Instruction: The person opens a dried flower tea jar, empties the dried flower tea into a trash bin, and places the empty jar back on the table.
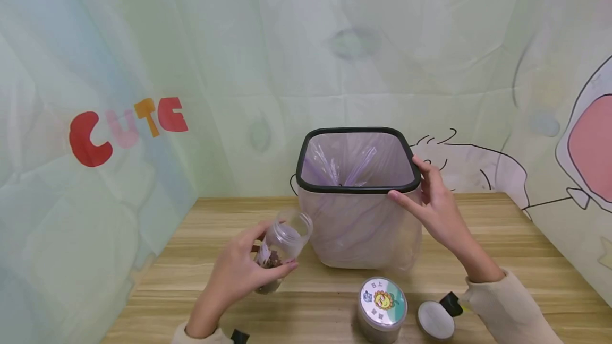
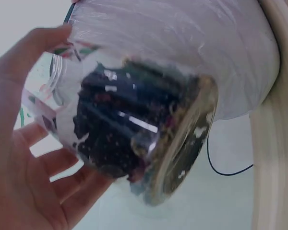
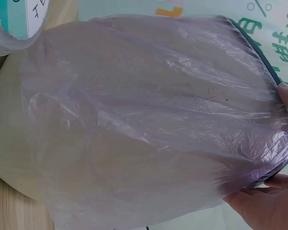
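My left hand grips a clear jar, tilted with its uncapped mouth up toward the bin. In the left wrist view, dark dried pieces lie inside the jar, toward its base. A light trash bin with a black rim stands just right of the jar, lined with a thin, pale purple plastic bag. My right hand holds the bin's rim at its right front corner, the thumb at the front and the fingers at the side.
A round container with a sunflower picture on its lid stands in front of the bin. A round silver lid lies to its right, near my right sleeve. A printed cloth backdrop hangs behind the wooden table.
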`<state>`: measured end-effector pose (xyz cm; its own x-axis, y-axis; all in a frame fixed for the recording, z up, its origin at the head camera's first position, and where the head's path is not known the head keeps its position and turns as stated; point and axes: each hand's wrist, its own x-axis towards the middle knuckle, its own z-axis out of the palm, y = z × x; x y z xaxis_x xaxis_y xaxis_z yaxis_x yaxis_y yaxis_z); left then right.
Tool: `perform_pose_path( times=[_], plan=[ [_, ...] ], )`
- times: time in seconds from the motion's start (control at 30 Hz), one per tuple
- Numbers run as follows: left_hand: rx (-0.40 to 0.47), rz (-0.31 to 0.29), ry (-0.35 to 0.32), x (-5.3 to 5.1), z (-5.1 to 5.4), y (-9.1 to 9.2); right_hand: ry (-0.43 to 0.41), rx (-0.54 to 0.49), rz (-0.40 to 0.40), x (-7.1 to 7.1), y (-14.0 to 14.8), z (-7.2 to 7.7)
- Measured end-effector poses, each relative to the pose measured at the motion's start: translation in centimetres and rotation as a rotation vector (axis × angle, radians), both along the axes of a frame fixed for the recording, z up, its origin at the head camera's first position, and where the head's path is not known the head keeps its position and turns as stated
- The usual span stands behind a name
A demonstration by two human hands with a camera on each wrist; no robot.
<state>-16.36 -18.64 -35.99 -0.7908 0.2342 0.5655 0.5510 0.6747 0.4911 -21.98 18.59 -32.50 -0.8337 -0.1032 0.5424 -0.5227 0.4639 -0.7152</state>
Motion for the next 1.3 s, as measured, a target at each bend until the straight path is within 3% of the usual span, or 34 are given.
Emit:
perform_pose_path(
  times=[0.33, 0.57, 0.93, 1.3],
  plan=[
    [0.076, 0.122, 0.042, -0.5, 1.5, 0.0, 0.002, 0.01, -0.009, 0.0, 0.0, -0.2],
    [0.083, 0.197, 0.06, -1.0, 2.1, 0.0, 0.0, 0.01, -0.007, 0.0, -0.1, -0.2],
    [0.089, 0.264, 0.051, -1.5, 3.3, 0.4, -0.013, 0.008, -0.002, 0.0, 0.0, -0.2],
    [0.115, 0.279, 0.106, -2.1, 4.2, 0.9, -0.009, 0.004, 0.001, 0.0, 0.1, -0.1]
  ],
)
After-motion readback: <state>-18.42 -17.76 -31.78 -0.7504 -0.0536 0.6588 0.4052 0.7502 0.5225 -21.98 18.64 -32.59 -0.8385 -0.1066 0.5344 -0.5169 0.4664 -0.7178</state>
